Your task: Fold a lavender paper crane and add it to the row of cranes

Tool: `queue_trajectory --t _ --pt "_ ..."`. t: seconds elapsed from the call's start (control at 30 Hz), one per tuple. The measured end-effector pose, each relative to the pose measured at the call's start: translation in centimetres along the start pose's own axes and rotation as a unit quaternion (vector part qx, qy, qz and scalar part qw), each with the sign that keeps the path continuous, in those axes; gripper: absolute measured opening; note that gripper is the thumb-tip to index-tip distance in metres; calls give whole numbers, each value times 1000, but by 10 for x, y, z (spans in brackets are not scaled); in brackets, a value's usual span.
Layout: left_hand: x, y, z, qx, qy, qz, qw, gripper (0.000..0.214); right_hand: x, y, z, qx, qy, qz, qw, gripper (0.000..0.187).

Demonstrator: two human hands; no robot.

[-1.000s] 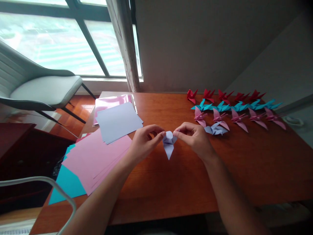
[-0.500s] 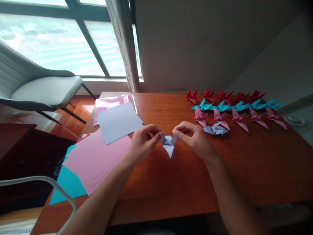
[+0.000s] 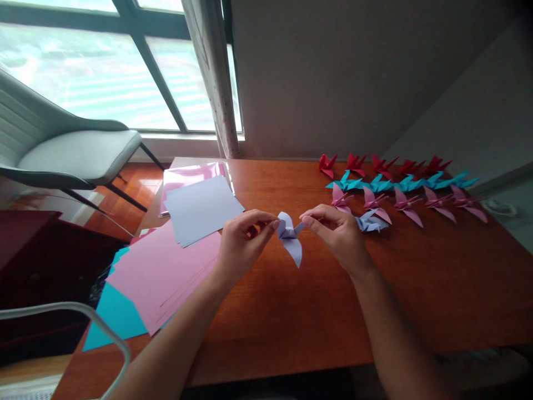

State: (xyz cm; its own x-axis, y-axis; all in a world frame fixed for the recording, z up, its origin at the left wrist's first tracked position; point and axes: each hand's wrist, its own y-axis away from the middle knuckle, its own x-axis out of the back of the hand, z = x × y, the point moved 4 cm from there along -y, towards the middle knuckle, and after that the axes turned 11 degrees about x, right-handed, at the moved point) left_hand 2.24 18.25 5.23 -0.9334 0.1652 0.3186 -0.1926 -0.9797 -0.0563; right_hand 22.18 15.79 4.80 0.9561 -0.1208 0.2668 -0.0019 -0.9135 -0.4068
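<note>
A lavender paper crane [image 3: 290,240] hung just above the wooden table [image 3: 416,289], pinched between thumb and forefinger on both sides, the left hand [image 3: 241,244] at its 9 o'clock, the right hand [image 3: 339,236] at its 3 o'clock. Rows of folded cranes [image 3: 400,186] stood at the right hand's 2 o'clock.

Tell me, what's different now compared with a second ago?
The left hand and right hand still pinch the lavender paper crane, but drew slightly apart; its hanging tip swung rightward. The finished cranes, paper sheets and table stayed put.
</note>
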Motion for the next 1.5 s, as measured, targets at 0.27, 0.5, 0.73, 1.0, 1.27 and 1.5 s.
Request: queue_trajectory --t 0.27,0.5,0.73,1.0,1.27,1.5 --pt "1 -3 -4 46 89 -19 995 21 -2 2 -6 -24 -60 -56 996 14" --pt "-3 -5 -9 85 122 -56 987 23 -3 3 -4 -50 -86 -45 994 15" --pt "-10 0 0 25 44 -91 995 20 -2 -1 8 -4 47 3 999 19" --pt "-12 2 7 -3 -16 -117 993 22 -4 -2 7 58 191 -40 979 18" --pt "-9 1 0 32 9 -80 996 22 -8 0 9 94 249 -73 961 17" --pt "-9 -1 -5 33 3 -69 997 24 -1 -1 -3 106 277 -19 955 12"
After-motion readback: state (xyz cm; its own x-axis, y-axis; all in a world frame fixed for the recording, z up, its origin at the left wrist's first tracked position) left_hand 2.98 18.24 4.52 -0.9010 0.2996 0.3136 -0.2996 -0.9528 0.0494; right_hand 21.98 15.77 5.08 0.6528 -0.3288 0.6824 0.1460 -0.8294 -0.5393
